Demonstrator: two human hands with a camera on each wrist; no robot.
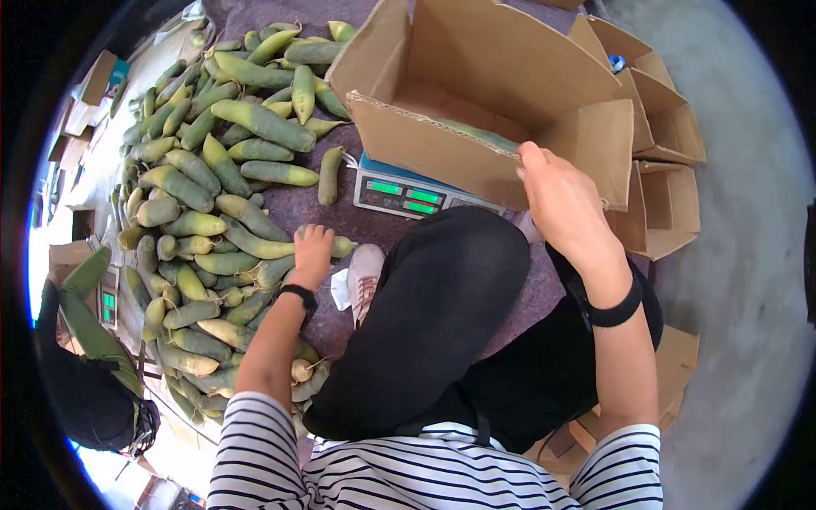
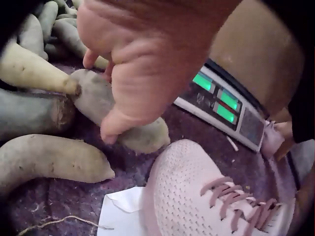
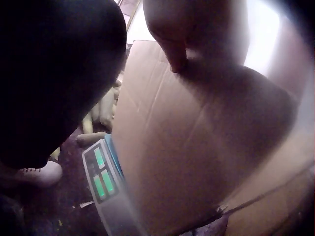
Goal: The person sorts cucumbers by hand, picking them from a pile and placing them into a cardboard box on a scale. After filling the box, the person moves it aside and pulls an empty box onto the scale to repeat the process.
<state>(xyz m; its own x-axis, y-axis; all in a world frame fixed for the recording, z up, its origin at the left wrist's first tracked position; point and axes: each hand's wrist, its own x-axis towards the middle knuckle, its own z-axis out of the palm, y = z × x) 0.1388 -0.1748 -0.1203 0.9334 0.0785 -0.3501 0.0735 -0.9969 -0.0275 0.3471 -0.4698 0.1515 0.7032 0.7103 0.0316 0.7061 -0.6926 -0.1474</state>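
In the head view my left hand (image 1: 314, 255) is low at the right edge of a radish pile (image 1: 212, 170). It grips a green radish (image 2: 147, 136) lying on the purple cloth, thumb on one side and fingers on the other in the left wrist view. My right hand (image 1: 565, 204) holds the near wall's top edge of an open cardboard box (image 1: 433, 136), thumb on the outer face. The box stands on a digital scale (image 1: 399, 197) with lit green displays. Inside, behind the near wall, a strip of green (image 1: 480, 133) shows.
More open cardboard boxes (image 1: 667, 119) line the right side by the grey floor (image 1: 739, 255). One short radish (image 1: 330, 176) lies between pile and scale. A pink shoe (image 2: 182, 191) is close beside the gripped radish, over white paper (image 2: 120, 216). Another person (image 1: 93, 382) is at far left.
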